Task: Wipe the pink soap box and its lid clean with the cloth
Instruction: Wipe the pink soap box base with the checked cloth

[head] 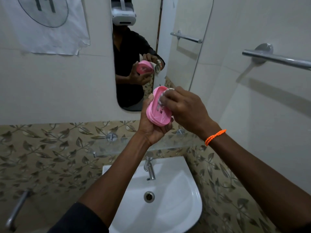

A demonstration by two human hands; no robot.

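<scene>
The pink soap box (156,113) is oval, with slots in its floor, and tilts its open side toward me above the sink. My left hand (151,130) grips it from below and behind, thumb on its left rim. My right hand (186,110) pinches a small whitish cloth (162,97) and presses it inside the box's upper part. Most of the cloth is hidden under my fingers. An orange bracelet (215,137) is on my right wrist. The lid is not in view.
A white sink (185,199) with a chrome tap (149,169) lies below my arms. A glass shelf (117,147) runs under the mirror (138,47), which reflects my hands. Chrome towel bars (276,58) are on the right wall; a paper sheet (48,26) hangs upper left.
</scene>
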